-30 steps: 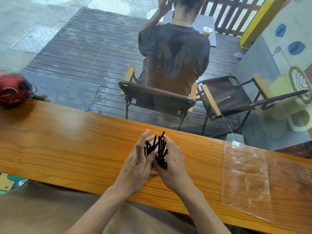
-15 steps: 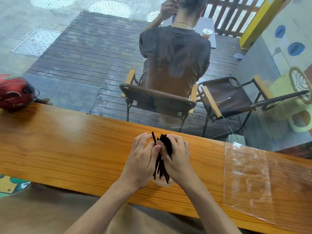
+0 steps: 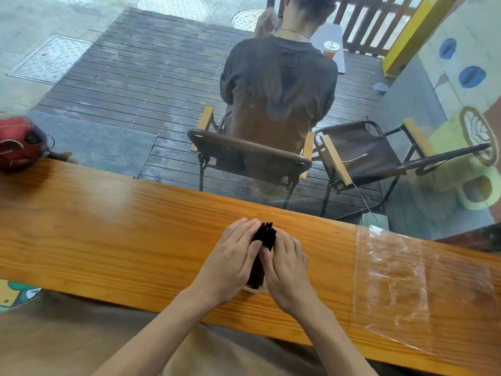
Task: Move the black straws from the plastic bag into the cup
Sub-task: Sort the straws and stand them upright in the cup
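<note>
The black straws [image 3: 264, 241] stood gathered in one tight upright bundle, their top ends level and showing between the two hands, their lower ends going down into a clear cup [image 3: 253, 288] of which only a sliver of rim showed beneath the palms. The left hand [image 3: 230, 263] pressed against the bundle's left side with fingers straight and close together, thumb laid along the straws. The right hand [image 3: 287, 270] cupped the right side, its fingers curved round the bundle and the top of the cup; how firmly it gripped could not be told. Both hands touched the straws and nearly met at the thumbs.

The cup stood on a long varnished wooden table [image 3: 122, 240], near its front edge. The plastic bag [image 3: 423, 289] lay flat on the table well to the right of the hands, clear and crinkled, with no straws visible inside it.

At the table's far left end sat a red helmet [image 3: 19, 142]. Beyond the table, through glass, a person [image 3: 279, 88] in a dark shirt sat with their back turned on a folding chair [image 3: 252, 156] on wet decking, with a second folding chair [image 3: 360, 156] beside it to the right. An iced drink [image 3: 331, 49] stood on a small table in front of that person.
</note>
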